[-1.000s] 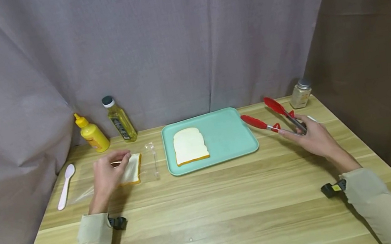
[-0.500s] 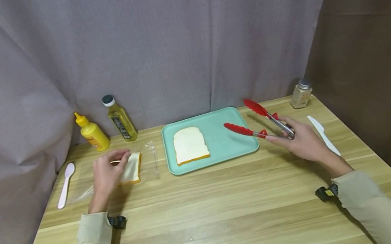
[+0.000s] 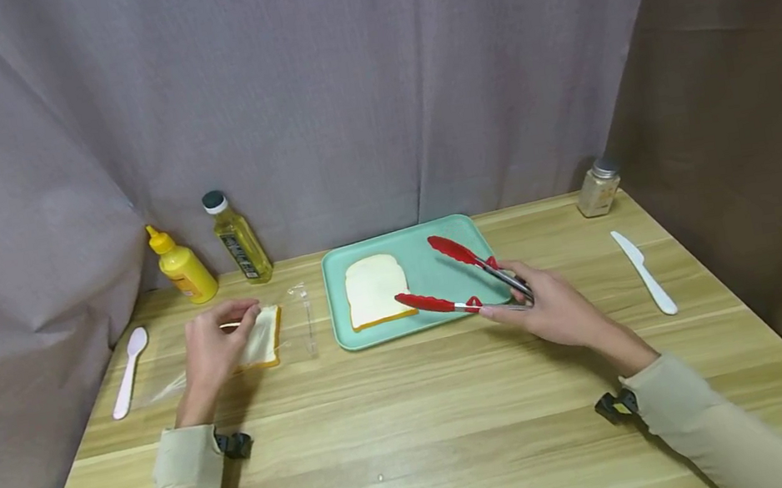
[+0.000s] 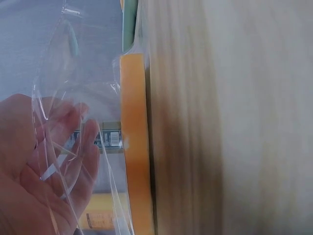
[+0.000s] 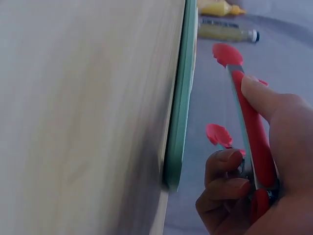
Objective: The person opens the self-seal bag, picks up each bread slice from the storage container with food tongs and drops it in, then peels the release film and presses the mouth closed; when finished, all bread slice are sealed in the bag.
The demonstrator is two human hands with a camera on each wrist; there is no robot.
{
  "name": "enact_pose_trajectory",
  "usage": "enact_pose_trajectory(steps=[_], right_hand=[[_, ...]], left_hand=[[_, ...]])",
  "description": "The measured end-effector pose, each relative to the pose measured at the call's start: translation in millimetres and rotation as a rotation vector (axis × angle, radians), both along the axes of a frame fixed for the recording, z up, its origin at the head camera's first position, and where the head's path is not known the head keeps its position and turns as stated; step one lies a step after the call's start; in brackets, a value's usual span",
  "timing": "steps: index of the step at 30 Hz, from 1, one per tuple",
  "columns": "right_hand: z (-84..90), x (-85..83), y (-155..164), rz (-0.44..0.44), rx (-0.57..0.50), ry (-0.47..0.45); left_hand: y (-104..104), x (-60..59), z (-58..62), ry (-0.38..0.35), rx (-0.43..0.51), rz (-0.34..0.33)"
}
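At left, my left hand (image 3: 213, 351) pinches the upper film of a clear plastic bag (image 4: 58, 73) and lifts it away from the bread slice inside (image 3: 268, 338). That slice shows its orange-brown crust edge in the left wrist view. A teal tray (image 3: 434, 275) lies mid-table, with a second bread slice (image 3: 375, 287) on its left half. My right hand (image 3: 564, 315) grips red-tipped metal tongs (image 5: 254, 129), thumb on one arm and fingers curled round the other. The tong tips are spread apart above the tray, the nearer one overlapping the slice's right corner in the head view.
Behind the bag stand a yellow squeeze bottle (image 3: 186, 270) and a dark-capped oil bottle (image 3: 243, 245). A white spoon (image 3: 129, 372) lies at the far left. A seasoning jar (image 3: 599, 189) and a white knife (image 3: 644, 272) are on the right. Grey curtain (image 3: 308, 96) hangs behind the table.
My right hand has carried the tongs leftward from beside the jar to over the tray, uncovering the knife. The left hand keeps its pinch on the bag in the same place.
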State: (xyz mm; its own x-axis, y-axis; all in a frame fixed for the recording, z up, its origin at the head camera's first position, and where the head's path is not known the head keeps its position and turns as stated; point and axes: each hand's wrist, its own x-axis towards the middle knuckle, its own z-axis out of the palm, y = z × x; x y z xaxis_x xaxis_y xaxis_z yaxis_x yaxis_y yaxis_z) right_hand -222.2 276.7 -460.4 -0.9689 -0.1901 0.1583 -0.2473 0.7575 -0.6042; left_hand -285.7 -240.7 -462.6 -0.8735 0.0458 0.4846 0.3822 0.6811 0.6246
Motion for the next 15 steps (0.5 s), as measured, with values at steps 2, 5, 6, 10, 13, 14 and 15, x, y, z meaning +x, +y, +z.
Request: enact_pose_trajectory(steps=[2, 5, 6, 10, 13, 14, 15], right_hand=[[-0.5, 1.0, -9, -0.003, 0.008, -0.011], [-1.6, 1.8, -24, -0.013, 0.013, -0.009], [-2.0, 2.0, -30, -0.020, 0.013, -0.007], [-1.7, 5.4, -56, -0.061, 0.005, -0.026], [0.3, 9.7, -74, -0.088, 0.009, -0.054], [1.1, 10.9, -79, -0.094, 0.015, -0.062], [1.8, 12.2, -84, -0.100, 0.016, -0.071]], left_hand=[[0, 0.2, -0.1, 0.001, -0.009, 0.006], [0, 0.6, -0.1, 0.000, -0.016, 0.007], [0, 0.7, -0.3, 0.000, -0.017, 0.007], [0, 1.1, -0.2, -0.001, -0.029, 0.010], [1, 1.2, 0.4, -0.004, -0.033, 0.010], [1, 1.1, 0.7, -0.005, -0.032, 0.008], [2, 0.8, 1.1, -0.007, -0.032, 0.006]])
